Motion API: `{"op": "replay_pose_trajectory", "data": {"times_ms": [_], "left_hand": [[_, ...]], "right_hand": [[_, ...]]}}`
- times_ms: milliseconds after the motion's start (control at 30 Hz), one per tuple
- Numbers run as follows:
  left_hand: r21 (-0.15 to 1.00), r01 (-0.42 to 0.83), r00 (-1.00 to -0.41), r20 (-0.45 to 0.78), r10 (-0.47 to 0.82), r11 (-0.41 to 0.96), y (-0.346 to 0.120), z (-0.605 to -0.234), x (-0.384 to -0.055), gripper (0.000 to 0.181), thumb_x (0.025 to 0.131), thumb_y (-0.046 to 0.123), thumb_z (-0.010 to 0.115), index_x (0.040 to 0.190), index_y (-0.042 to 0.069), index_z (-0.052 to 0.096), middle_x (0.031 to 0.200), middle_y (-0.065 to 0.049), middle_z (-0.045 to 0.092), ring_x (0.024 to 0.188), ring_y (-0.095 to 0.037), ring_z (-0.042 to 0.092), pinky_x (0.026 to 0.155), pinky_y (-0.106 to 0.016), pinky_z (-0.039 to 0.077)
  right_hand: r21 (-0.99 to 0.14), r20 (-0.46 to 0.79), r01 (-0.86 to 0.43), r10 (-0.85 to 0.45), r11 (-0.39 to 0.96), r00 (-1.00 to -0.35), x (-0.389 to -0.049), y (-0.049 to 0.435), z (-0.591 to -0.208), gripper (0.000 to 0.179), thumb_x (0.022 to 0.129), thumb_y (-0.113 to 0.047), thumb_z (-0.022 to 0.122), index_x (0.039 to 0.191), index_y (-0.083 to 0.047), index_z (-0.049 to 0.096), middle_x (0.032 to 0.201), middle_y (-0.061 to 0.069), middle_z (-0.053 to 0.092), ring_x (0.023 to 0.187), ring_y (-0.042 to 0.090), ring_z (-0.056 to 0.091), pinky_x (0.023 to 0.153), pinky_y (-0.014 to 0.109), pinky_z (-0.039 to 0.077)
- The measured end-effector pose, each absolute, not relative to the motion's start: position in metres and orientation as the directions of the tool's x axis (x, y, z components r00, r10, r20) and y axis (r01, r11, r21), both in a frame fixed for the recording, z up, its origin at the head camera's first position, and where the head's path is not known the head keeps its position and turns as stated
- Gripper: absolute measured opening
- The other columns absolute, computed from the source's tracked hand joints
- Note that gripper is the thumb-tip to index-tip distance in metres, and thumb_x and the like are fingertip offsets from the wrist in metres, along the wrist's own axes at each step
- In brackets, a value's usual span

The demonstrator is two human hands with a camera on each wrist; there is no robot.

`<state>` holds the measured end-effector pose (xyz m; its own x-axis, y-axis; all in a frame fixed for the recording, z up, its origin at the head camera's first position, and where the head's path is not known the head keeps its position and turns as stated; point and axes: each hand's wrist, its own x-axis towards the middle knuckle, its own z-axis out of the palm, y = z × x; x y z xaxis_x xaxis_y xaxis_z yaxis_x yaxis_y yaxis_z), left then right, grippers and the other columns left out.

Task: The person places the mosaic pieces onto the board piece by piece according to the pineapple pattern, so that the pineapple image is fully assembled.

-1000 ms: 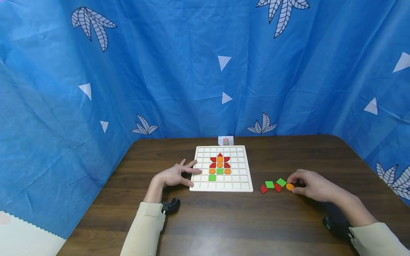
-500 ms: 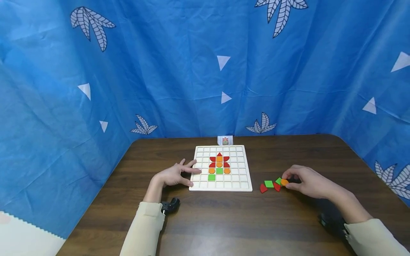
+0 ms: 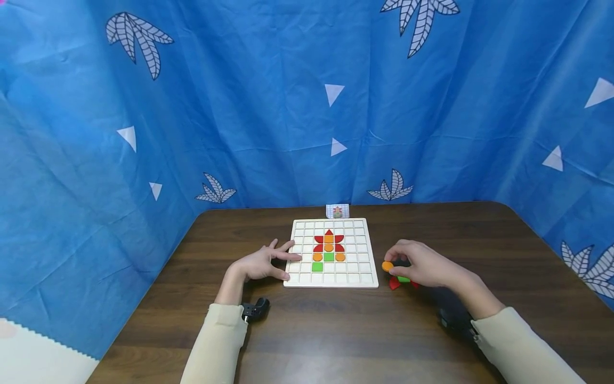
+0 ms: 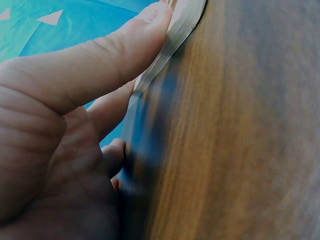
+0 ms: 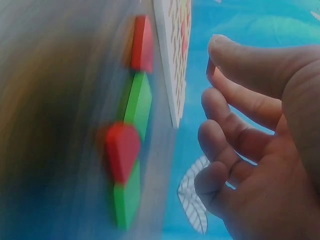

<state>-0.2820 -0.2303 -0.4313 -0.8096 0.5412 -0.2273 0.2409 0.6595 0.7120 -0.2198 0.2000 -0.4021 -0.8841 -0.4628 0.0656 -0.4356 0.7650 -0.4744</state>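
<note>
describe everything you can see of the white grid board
The white grid board is a thin, squarish panel with a plain rim and lines dividing it into square cells; whether it is wood or plastic I can't tell. It lies flat on the brown table. Red, orange and green pieces form a pattern around its middle, a green square lowest. The left hand touches its left side.

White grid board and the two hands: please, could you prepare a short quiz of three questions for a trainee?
1. True or false: the left hand touches the white grid board.
2. Fill in the colour: the right hand pinches an ____ disc.
3. In the right wrist view, how many red pieces lie on the table? A three, B two, C four.

Key: 1 true; 2 orange; 3 B.
</note>
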Motion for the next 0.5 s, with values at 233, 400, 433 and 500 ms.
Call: {"op": "replay_pose_trajectory", "data": {"times_ms": [233, 400, 433, 500], "left_hand": [[0.711, 0.238, -0.812, -0.228, 0.537, 0.662, -0.230, -0.432, -0.283, 0.055, 0.085, 0.030, 0.084, 0.137, 0.038, 0.067, 0.172, 0.006, 0.025, 0.161, -0.039, -0.009, 0.120, -0.077, 0.007], [0.711, 0.230, -0.815, -0.233, 0.531, 0.665, -0.230, -0.432, -0.282, 0.055, 0.085, 0.030, 0.084, 0.136, 0.038, 0.067, 0.172, 0.006, 0.026, 0.161, -0.038, -0.009, 0.120, -0.076, 0.007], [0.712, 0.229, -0.815, -0.232, 0.530, 0.664, -0.230, -0.432, -0.282, 0.055, 0.085, 0.029, 0.084, 0.136, 0.038, 0.067, 0.172, 0.006, 0.026, 0.161, -0.038, -0.009, 0.120, -0.076, 0.007], [0.714, 0.227, -0.816, -0.231, 0.529, 0.662, -0.231, -0.432, -0.282, 0.055, 0.085, 0.029, 0.084, 0.136, 0.038, 0.067, 0.172, 0.006, 0.026, 0.161, -0.038, -0.009, 0.120, -0.076, 0.007]], "right_hand": [[-0.498, 0.044, -0.417, -0.458, 0.760, -0.888, -0.230, 0.173, -0.404, 0.018, 0.089, -0.024, 0.082, 0.103, -0.019, 0.072, 0.097, -0.004, 0.066, 0.088, 0.016, 0.057, 0.079, 0.032, 0.053], [-0.501, 0.043, -0.418, -0.461, 0.758, -0.886, -0.235, 0.154, -0.406, 0.018, 0.089, -0.024, 0.082, 0.103, -0.017, 0.073, 0.098, -0.002, 0.066, 0.088, 0.017, 0.057, 0.077, 0.031, 0.052], [-0.504, 0.040, -0.416, -0.461, 0.757, -0.886, -0.237, 0.150, -0.406, 0.019, 0.089, -0.024, 0.082, 0.103, -0.017, 0.073, 0.097, -0.002, 0.067, 0.088, 0.018, 0.057, 0.077, 0.030, 0.051], [-0.505, 0.037, -0.418, -0.465, 0.755, -0.885, -0.239, 0.142, -0.407, 0.019, 0.088, -0.025, 0.083, 0.103, -0.017, 0.074, 0.097, -0.003, 0.067, 0.089, 0.018, 0.057, 0.077, 0.031, 0.051]]}}
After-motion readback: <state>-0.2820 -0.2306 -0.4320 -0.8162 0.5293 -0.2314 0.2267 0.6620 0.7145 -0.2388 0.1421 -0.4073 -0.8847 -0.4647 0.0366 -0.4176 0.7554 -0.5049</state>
